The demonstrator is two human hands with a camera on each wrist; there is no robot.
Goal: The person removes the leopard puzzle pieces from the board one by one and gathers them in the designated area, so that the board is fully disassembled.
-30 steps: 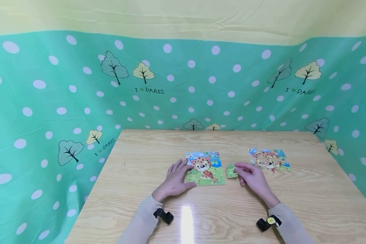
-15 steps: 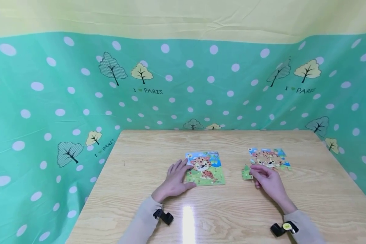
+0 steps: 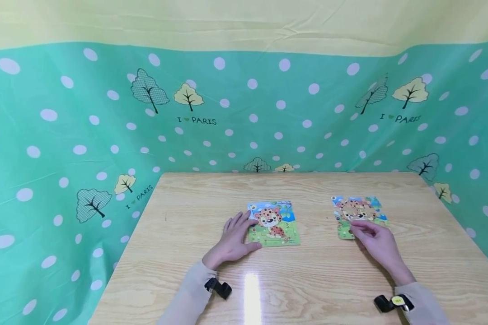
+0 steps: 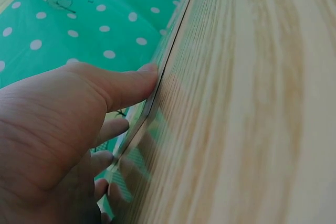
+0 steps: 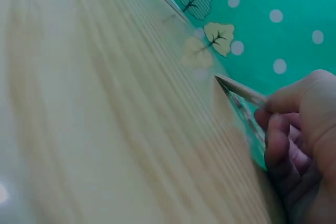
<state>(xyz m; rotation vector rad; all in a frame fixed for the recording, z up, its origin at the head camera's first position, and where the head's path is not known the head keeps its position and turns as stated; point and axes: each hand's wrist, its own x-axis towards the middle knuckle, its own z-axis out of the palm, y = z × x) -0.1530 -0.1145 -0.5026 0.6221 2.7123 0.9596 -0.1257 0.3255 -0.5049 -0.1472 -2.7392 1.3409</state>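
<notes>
In the head view my right hand (image 3: 376, 241) pinches a green puzzle piece (image 3: 344, 230) by its right side. The piece lies at the lower left of a group of leopard puzzle pieces (image 3: 345, 205). The right wrist view shows the pinched piece (image 5: 239, 87) tilted edge-on, one side low at the tabletop. My fingers hide part of the group's lower side. My left hand (image 3: 236, 237) rests on the left edge of a square leopard picture board (image 3: 278, 228), fingers spread and thumb at its lower corner. From the left wrist, the thumb (image 4: 139, 82) touches the board's edge.
Both pictures lie on a pale wood-grain table (image 3: 179, 216). A strip of tabletop separates the board from the pieces. A green dotted curtain (image 3: 236, 113) hangs behind the table. A bright light reflection (image 3: 252, 298) shows near the front.
My right hand has carried the green piece rightward from beside the board to the lower left of the puzzle group. The left hand has stayed on the board.
</notes>
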